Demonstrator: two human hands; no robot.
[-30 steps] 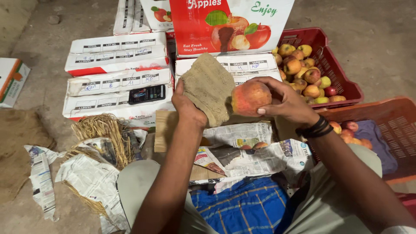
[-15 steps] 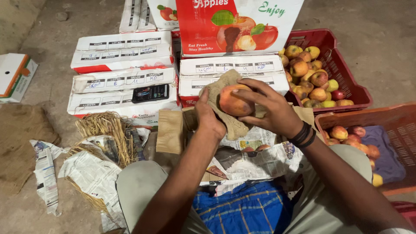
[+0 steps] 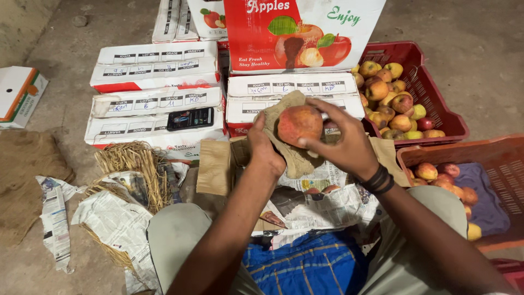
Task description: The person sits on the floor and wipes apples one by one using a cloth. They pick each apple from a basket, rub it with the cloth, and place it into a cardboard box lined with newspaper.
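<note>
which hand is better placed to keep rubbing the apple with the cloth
Left, probably. The left hand is wrapped in the brown cloth pressed against the apple, while the right hand grips the apple bare.

A rough grey concrete floor (image 3: 480, 33) fills the scene, dusty and dimly lit, with a patch of brown sacking (image 3: 24, 180) lying at the left. Stacked white cardboard boxes (image 3: 155, 93) sit in the middle ground, a red plastic crate (image 3: 436, 87) and an orange crate (image 3: 491, 158) at the right. Loose straw (image 3: 131, 164) and crumpled newspaper (image 3: 117, 224) lie scattered nearby.
</note>
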